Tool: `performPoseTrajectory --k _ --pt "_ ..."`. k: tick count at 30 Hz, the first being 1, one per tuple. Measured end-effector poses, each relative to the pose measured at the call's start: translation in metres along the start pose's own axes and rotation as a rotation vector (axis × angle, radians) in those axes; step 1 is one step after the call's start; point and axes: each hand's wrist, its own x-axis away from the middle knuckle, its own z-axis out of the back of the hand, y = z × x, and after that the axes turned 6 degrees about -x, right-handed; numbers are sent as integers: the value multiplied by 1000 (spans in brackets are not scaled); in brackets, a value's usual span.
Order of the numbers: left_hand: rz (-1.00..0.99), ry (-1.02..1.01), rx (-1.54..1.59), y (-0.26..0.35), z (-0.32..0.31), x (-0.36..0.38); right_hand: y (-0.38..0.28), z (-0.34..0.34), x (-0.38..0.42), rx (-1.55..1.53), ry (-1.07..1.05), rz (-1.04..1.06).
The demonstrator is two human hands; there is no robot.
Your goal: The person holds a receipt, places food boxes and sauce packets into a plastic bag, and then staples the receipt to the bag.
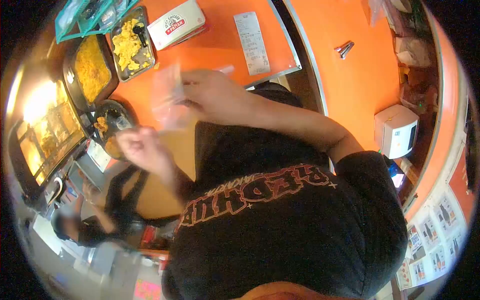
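My right hand (pixel 207 95) is closed on a clear plastic bag (pixel 167 97), smeared by motion, above the orange counter (pixel 200 60). Lower left of it, my left hand (pixel 142 147) is blurred with its fingers curled; what it holds, if anything, is hidden. Just beyond my left hand lies a dark round dish (pixel 112 107) with brown fried pieces. Behind the bag stand a metal tray (pixel 131 75) of yellow crumbled food and a white printed box (pixel 176 24). A long paper receipt (pixel 251 42) lies flat to the right of the box.
A black pan (pixel 92 70) of orange-yellow food and a teal basket (pixel 82 22) are at the upper left. A lit food display (pixel 47 132) is at the far left. Another person (pixel 82 225) is at the lower left. At right are a metal clip (pixel 343 49) and a white device (pixel 396 131).
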Motion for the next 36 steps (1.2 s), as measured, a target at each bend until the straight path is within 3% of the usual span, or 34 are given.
performPoseTrajectory --k 3,5,6,8,11,12,14,16,18,20,22,23,25,26,29,32,35,36 --pt "290 -136 316 -31 27 -10 -10 5 1 -264 -8 -64" --pt "234 -386 -33 -31 16 4 -19 -1 -1 -363 6 -155" --pt "639 -23 437 -58 15 12 -22 -3 -3 -412 15 -201" --pt "265 -292 -101 -73 33 6 -19 8 -5 -336 -2 -257" --pt "-174 -314 -415 -69 32 -6 -7 25 -2 -231 -8 -322" --pt "31 -269 -179 -62 30 -5 0 27 3 -193 -30 -296" --pt "-73 -308 -83 -51 13 -7 3 23 6 -230 -102 -248" --pt "-67 -621 -161 -42 -3 -12 -6 7 5 -388 -201 -208" --pt "309 -596 12 -54 -1 -6 -12 -5 2 -315 -198 -190" --pt "612 -445 218 -73 14 -5 -8 -5 -6 -233 -156 -92" --pt "548 -379 127 -84 33 -11 -16 15 -12 -231 -225 -280" --pt "365 -410 -83 -79 40 -11 -18 21 -13 -230 -262 -376" --pt "145 -441 -299 -69 48 -7 -4 15 -3 -178 -148 -327" --pt "110 -445 -308 -48 39 -9 4 12 -1 -153 -92 -301" --pt "57 -415 -306 -10 38 -18 15 13 -9 -455 14 -424" --pt "-51 -352 -270 -2 35 -17 15 1 -10 -435 -128 -511" --pt "-226 -285 -302 1 41 -20 30 -16 -4 -361 -197 -384" --pt "-260 -249 -291 -2 52 -21 31 -17 -6 -479 -186 -457"
